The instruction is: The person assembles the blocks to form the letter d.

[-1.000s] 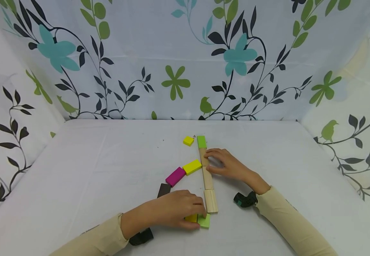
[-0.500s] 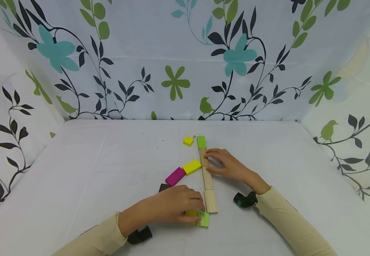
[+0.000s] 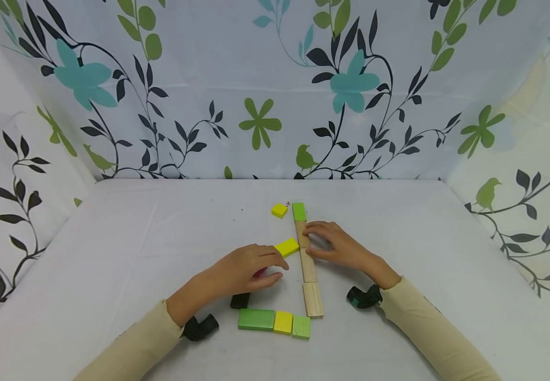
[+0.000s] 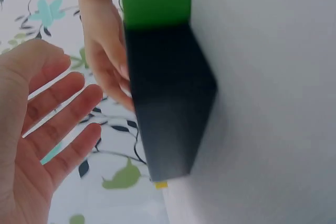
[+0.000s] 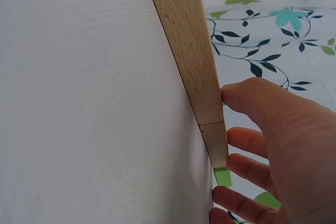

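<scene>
My left hand (image 3: 241,271) hovers with loosely spread fingers over the row of coloured blocks, holding nothing. Beneath it the magenta block (image 3: 259,272) is almost entirely covered. Just past its fingertips lies a yellow block (image 3: 288,247), and a black block (image 3: 240,300) pokes out below the palm; in the left wrist view this black block (image 4: 168,98) looms large beside the open fingers. My right hand (image 3: 339,247) rests its fingertips at the right edge of a line of plain wooden blocks (image 3: 309,265). In the right wrist view the thumb touches the side of one wooden block (image 5: 191,51).
A green block (image 3: 299,211) caps the line's far end, a small yellow block (image 3: 280,210) beside it. Along the front sit a long green block (image 3: 256,319), a yellow block (image 3: 283,323) and a light green block (image 3: 301,327). White cloth (image 3: 137,238) covers the table; patterned cloth hangs behind.
My left hand has left the light green block at the front and moved up and left, over the magenta block. The front green and yellow blocks are now uncovered. The right hand stays put.
</scene>
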A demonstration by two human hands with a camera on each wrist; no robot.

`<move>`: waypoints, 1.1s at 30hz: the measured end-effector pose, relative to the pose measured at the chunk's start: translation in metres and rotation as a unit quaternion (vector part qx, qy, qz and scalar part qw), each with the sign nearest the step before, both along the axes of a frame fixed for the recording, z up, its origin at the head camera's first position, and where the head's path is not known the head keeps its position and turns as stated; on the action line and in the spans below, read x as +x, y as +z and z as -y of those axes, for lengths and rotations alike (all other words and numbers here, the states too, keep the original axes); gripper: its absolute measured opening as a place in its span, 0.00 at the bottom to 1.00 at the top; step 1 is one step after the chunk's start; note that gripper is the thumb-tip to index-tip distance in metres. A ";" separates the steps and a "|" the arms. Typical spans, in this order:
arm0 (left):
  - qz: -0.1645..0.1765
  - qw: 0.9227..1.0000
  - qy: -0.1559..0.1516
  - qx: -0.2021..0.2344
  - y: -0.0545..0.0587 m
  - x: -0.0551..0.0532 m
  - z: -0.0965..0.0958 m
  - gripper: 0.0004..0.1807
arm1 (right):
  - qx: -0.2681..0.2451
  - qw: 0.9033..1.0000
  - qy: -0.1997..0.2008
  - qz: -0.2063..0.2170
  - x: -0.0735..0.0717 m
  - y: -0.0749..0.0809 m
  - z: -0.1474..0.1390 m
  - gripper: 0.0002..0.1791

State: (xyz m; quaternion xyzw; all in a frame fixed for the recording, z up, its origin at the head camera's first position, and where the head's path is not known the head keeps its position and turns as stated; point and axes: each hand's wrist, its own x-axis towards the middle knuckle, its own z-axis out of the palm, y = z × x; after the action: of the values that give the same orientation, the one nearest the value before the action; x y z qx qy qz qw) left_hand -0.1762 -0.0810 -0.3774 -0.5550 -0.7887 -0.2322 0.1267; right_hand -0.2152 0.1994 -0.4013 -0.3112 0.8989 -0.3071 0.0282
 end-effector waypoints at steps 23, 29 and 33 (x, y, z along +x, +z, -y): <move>0.170 0.980 0.089 0.053 -0.001 -0.048 0.010 0.12 | 0.003 1.000 0.003 0.005 -0.002 -0.001 -0.002 0.25; 0.195 0.976 0.088 0.029 -0.005 -0.069 0.010 0.14 | 0.007 1.000 0.004 0.005 -0.002 -0.001 -0.002 0.25; 0.224 0.969 0.109 0.003 -0.008 -0.085 0.009 0.17 | 0.012 1.000 0.002 0.008 -0.003 -0.001 -0.002 0.25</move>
State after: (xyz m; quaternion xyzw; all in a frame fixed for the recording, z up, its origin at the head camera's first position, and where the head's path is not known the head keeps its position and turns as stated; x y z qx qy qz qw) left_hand -0.2610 -0.0902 -0.3851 -0.3996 -0.8519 -0.3374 -0.0270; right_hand -0.2181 0.2013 -0.4021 -0.3102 0.9017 -0.2987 0.0395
